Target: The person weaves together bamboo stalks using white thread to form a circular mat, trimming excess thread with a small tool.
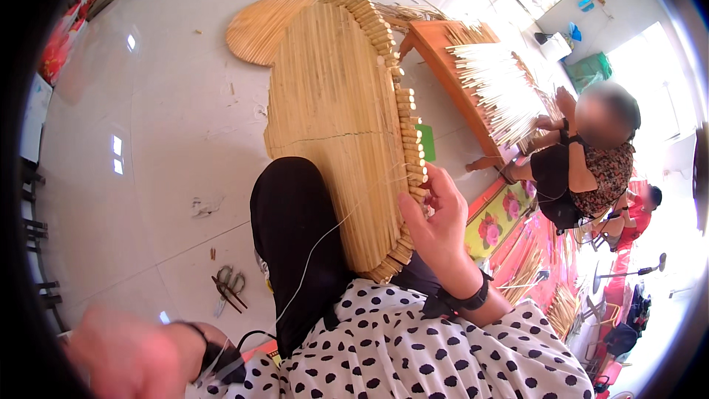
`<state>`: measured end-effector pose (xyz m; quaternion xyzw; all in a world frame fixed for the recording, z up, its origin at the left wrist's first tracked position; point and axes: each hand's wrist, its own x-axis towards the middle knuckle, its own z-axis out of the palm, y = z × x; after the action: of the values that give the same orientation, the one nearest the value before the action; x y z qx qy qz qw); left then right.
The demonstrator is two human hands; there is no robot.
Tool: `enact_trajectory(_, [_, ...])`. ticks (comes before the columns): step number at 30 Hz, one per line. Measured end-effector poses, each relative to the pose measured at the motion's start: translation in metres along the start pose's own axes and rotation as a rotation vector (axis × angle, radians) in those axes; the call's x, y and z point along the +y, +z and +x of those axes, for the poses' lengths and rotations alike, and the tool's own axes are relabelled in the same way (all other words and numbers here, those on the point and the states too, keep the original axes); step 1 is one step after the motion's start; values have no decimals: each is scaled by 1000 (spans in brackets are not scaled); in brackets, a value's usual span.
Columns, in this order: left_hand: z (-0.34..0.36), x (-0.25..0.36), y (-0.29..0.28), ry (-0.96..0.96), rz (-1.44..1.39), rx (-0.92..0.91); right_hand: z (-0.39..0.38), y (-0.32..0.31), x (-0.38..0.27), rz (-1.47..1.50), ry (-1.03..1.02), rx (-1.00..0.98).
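A long panel of pale reed sticks [332, 111] lies across my lap, over my black-trousered leg. Short cut stick pieces [408, 114] line its right edge in a raised row. My right hand [439, 218] grips this row near its lower part, thumb and fingers closed round the rim. A thin white thread [314, 247] runs from that spot down left toward my left arm. At the lower left, my left hand [129, 351] is out to the side, smeared by motion; its fingers cannot be made out.
A round stick panel [258, 29] lies on the floor behind. Scissors [230, 288] rest on the tiles at left. To the right stands a wooden table [458, 81] with loose sticks [495, 89]; a co-worker [591, 155] sits beside it. A floral mat [491, 225] lies near.
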<state>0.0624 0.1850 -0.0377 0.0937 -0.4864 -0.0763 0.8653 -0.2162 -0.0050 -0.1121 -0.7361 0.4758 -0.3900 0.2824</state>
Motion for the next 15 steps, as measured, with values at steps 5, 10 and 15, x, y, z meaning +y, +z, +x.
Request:
enact_trajectory(5, [-34,-98,32,-597,602,-421,-1,-2,2,-15,-20,10])
enact_trajectory(10, [-55,-146,40,-518,788,-772,0,-3,5,-17,-55,-23])
enact_trajectory(15, [-60,-161,35,-451,866,-898,0,-3,9,9,-65,-28])
